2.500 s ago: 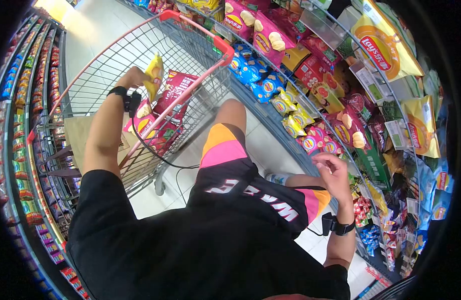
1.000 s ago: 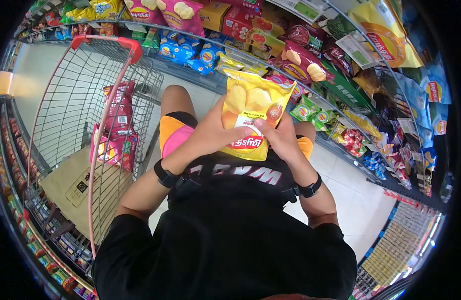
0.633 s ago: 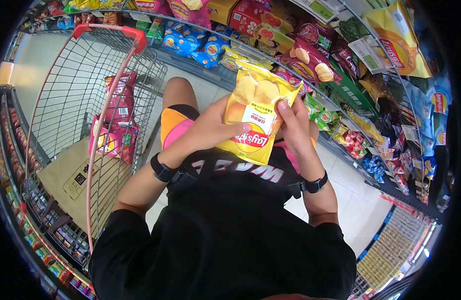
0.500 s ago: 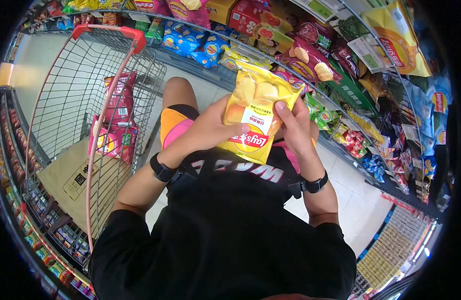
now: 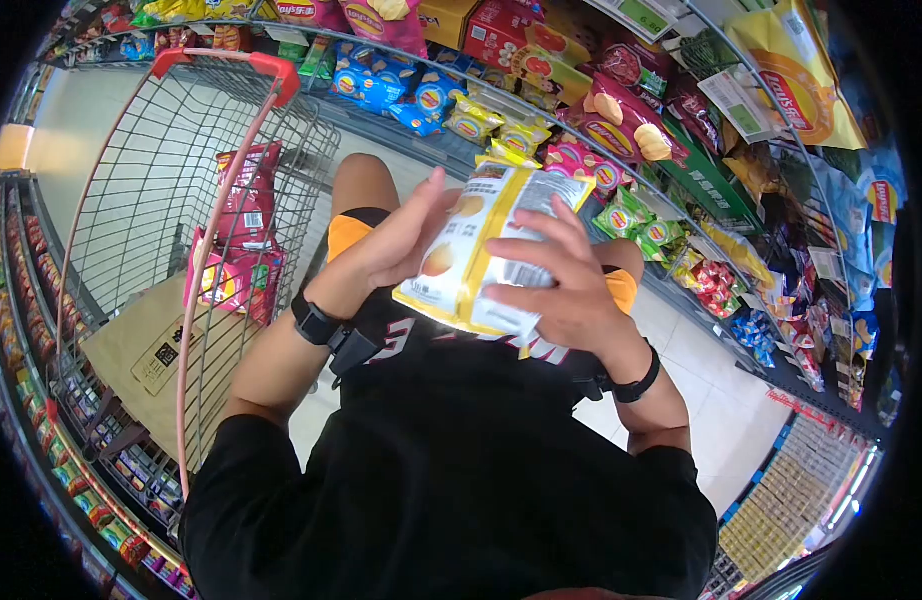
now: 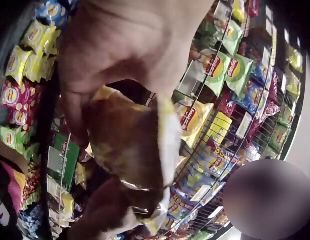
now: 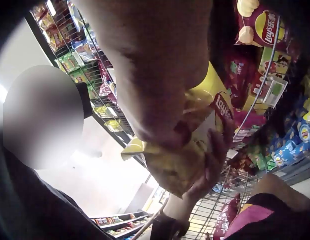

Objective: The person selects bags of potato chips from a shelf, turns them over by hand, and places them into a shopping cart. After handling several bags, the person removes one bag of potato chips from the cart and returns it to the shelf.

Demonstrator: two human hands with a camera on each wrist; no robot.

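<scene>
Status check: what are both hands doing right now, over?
Left hand and right hand both hold the yellow chip bag, back side up. Nothing between them. Shopping cart at left, apart.

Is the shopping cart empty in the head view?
No, red and pink snack bags and a brown paper bag lie inside the shopping cart.
</scene>
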